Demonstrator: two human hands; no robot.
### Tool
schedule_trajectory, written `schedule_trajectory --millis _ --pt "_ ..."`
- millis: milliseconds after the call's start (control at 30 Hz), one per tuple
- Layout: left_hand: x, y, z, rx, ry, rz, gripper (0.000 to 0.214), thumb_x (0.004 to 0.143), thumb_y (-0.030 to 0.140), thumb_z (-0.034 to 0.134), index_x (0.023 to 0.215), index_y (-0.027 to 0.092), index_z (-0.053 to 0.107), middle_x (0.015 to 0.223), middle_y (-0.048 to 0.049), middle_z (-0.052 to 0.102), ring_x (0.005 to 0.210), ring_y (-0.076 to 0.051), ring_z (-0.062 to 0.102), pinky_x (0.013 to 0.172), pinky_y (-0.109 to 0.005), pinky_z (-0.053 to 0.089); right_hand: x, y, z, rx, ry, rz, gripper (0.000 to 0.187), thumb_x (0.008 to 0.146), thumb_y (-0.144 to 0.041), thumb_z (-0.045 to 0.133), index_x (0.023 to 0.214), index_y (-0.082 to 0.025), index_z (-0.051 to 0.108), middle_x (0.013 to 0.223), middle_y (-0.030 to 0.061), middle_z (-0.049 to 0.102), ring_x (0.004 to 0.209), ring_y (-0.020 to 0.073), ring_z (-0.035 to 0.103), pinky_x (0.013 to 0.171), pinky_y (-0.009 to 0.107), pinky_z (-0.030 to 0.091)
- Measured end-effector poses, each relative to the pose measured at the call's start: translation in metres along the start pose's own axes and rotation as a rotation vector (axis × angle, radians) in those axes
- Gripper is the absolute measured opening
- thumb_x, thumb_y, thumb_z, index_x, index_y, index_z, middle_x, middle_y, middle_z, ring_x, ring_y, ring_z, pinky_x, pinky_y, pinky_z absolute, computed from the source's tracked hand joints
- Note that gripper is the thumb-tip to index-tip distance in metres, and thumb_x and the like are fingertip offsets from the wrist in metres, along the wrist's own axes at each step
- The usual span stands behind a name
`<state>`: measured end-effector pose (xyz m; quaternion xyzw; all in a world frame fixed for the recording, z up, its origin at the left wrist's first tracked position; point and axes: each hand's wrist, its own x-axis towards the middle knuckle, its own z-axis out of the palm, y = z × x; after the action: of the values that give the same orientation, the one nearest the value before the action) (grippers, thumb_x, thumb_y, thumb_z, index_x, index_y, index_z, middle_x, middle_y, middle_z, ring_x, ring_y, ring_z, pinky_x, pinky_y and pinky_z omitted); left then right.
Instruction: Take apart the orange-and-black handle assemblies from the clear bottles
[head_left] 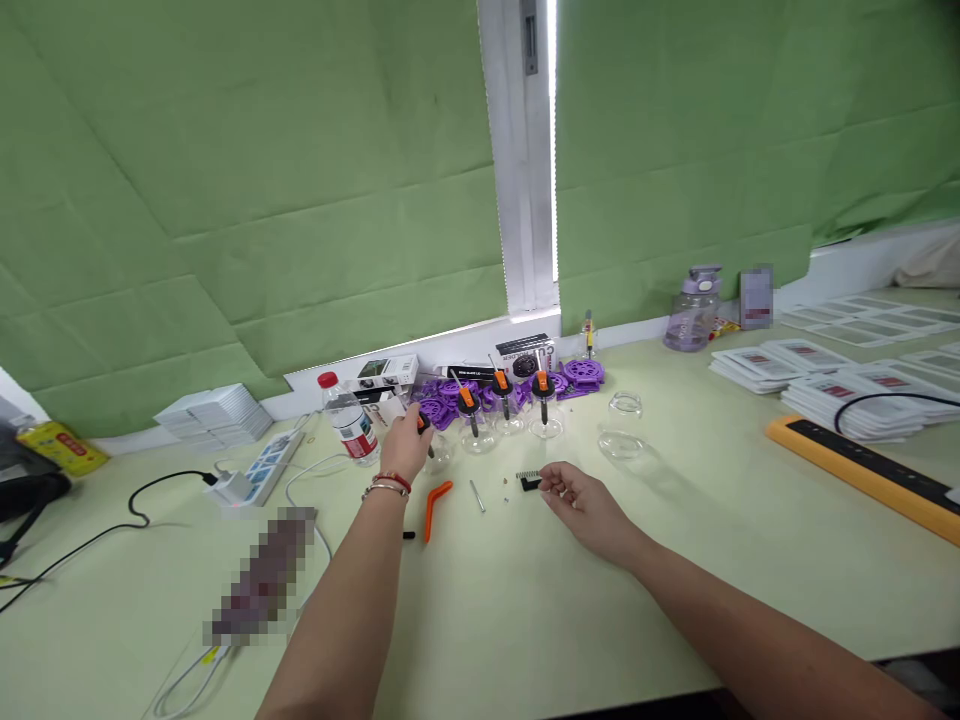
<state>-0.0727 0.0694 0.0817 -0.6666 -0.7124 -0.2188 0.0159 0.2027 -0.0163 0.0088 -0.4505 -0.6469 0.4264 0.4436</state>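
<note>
My left hand [403, 447] has its fingers closed on the top of an orange-and-black tool [424, 424], whose lower end meets a clear, rounded piece [441, 458]. To its right, three similar tools [469, 400] with thin metal rods stand upright in clear bases. My right hand [576, 493] is pinched at the end of a small coil spring [526, 474]; a black angled part [529, 485] lies just beneath. Between the hands are a bent orange lever [431, 510], a metal pin [477, 496] and tiny bits. A small black piece [409, 535] shows beside my left forearm.
Purple parts [583, 373] and boxes [386, 370] line the back. A red-capped bottle [346, 425] and power strip [271, 465] are left. Clear rounded pieces [622, 445], a purple bottle [691, 315], stacked cards [844, 405] and an orange-and-black bar [862, 470] are right.
</note>
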Motion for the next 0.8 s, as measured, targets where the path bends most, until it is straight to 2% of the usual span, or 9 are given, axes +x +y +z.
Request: schedule_trajectory --millis 167,267,333,367,500,567,667,733,800 --pt "-0.05 0.006 -0.039 -0.452 0.227 -0.018 0.044 0.078 0.037 0.059 0.116 0.022 0.043 0.097 -0.006 0.058 0.085 -0.02 0.058 0.076 -0.033 0.048 0.0 -0.011 -0.001 0.343 -0.074 0.166 0.04 0.079 -0.05 0.059 0.107 -0.021 0.053 0.096 0.0067 0.062 0.085 0.0181 0.059 0.073 0.034 0.049" --pt "-0.105 0.025 -0.049 -0.898 0.047 0.048 0.042 0.078 0.034 0.06 0.112 0.025 0.037 0.101 -0.0052 0.058 0.087 -0.018 0.059 0.078 -0.032 0.05 -0.007 -0.028 0.003 0.709 -0.283 0.376 0.054 0.079 -0.061 0.052 0.117 -0.024 0.045 0.1 0.0081 0.062 0.082 0.0197 0.064 0.065 0.033 0.051" --pt "-0.139 0.036 -0.042 -1.02 -0.126 0.073 0.037 0.077 0.032 0.063 0.104 0.025 0.039 0.099 -0.0052 0.059 0.089 -0.018 0.058 0.08 -0.032 0.049 -0.015 -0.036 0.008 0.84 -0.439 0.507 0.056 0.078 -0.066 0.047 0.117 -0.026 0.043 0.095 0.0059 0.062 0.073 0.0192 0.066 0.054 0.029 0.05" --pt "-0.152 0.04 -0.035 -1.04 -0.137 0.061 0.035 0.076 0.033 0.065 0.1 0.025 0.04 0.097 -0.0048 0.059 0.088 -0.017 0.058 0.079 -0.031 0.049 -0.02 -0.037 0.011 0.852 -0.482 0.564 0.054 0.078 -0.066 0.048 0.115 -0.026 0.044 0.091 0.0038 0.061 0.066 0.0169 0.065 0.048 0.025 0.047" --pt "-0.183 0.042 -0.002 -1.019 0.002 -0.138 0.025 0.082 0.045 0.054 0.093 0.024 0.047 0.077 -0.0011 0.057 0.068 -0.014 0.054 0.063 -0.026 0.046 -0.043 -0.035 0.023 0.712 -0.488 0.675 0.046 0.078 -0.061 0.053 0.107 -0.026 0.046 0.08 -0.0009 0.058 0.047 0.0076 0.055 0.034 0.014 0.027" --pt "-0.186 0.042 0.009 -1.013 -0.005 -0.238 0.032 0.083 0.05 0.051 0.1 0.023 0.05 0.067 0.0014 0.054 0.058 -0.013 0.05 0.055 -0.024 0.044 -0.053 -0.032 0.022 0.566 -0.44 0.56 0.049 0.078 -0.058 0.056 0.114 -0.026 0.044 0.085 0.0011 0.059 0.054 0.009 0.056 0.04 0.016 0.035" --pt "-0.187 0.043 0.015 -1.13 -0.136 -0.443 0.05 0.08 0.059 0.048 0.115 0.023 0.049 0.056 0.0055 0.047 0.043 -0.011 0.041 0.04 -0.022 0.035 -0.061 -0.03 0.01 0.257 -0.371 0.093 0.062 0.068 -0.044 0.072 0.123 -0.029 0.046 0.112 0.008 0.058 0.092 0.0199 0.06 0.077 0.033 0.051" --pt "-0.189 0.045 0.015 -1.22 -0.193 -0.525 0.055 0.08 0.06 0.047 0.122 0.024 0.046 0.053 0.0074 0.044 0.04 -0.01 0.039 0.037 -0.02 0.031 -0.063 -0.029 0.0 0.088 -0.414 -0.21 0.052 0.066 -0.035 0.074 0.115 -0.032 0.056 0.123 0.0069 0.055 0.112 0.0251 0.052 0.101 0.043 0.037" --pt "-0.192 0.045 0.015 -1.237 -0.154 -0.508 0.054 0.081 0.057 0.049 0.124 0.025 0.043 0.056 0.0064 0.047 0.045 -0.011 0.044 0.041 -0.021 0.035 -0.062 -0.027 -0.005 0.062 -0.454 -0.236 0.046 0.067 -0.036 0.074 0.111 -0.034 0.059 0.124 0.0061 0.055 0.118 0.0269 0.049 0.105 0.046 0.032"
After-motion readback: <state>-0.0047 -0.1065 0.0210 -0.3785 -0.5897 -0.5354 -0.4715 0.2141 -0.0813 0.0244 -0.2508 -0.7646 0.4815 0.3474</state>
